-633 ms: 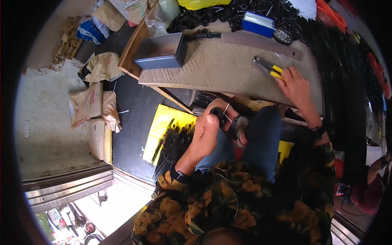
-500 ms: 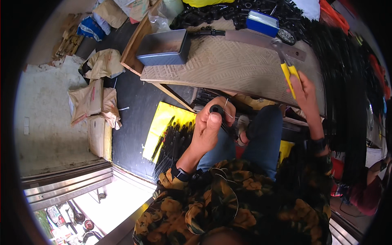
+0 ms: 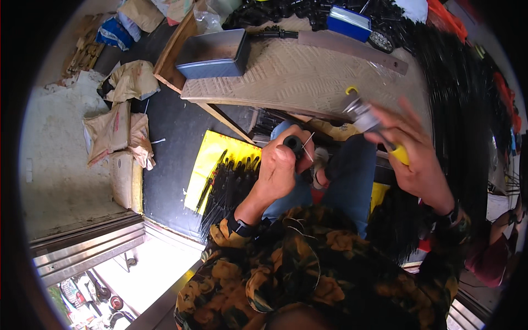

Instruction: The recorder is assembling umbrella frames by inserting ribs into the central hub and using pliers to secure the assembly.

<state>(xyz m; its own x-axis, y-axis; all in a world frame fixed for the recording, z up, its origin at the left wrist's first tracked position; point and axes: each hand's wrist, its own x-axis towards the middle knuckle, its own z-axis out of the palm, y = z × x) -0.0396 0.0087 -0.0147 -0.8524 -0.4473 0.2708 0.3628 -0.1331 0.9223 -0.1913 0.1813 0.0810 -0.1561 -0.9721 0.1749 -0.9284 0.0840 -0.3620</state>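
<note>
My left hand [image 3: 278,171] is closed around a black tube-like part [image 3: 293,143] with a round hole facing up, held above my lap. A thin, bright metal wire [image 3: 308,139] sticks out beside the part, near the fingertips. Out to the right, my right hand [image 3: 415,154] grips pliers with yellow handles [image 3: 400,154]. The pliers' metal part is blurred by motion and extends up and left from the hand, near the table's front edge. Some fingers of the right hand are lifted and smeared. Pliers and black part are apart.
A worktable [image 3: 286,82] stands ahead, bearing a grey-blue metal box [image 3: 212,69], a flat metal bar [image 3: 352,49], a blue box [image 3: 350,23] and piled black parts. Black rods lie on a yellow sheet [image 3: 203,159] at left. Long black strands [image 3: 456,126] hang at right.
My right hand has come down and nearer, and the pliers have turned in it, their metal part lower and further left. My left hand keeps its hold on the black part.
</note>
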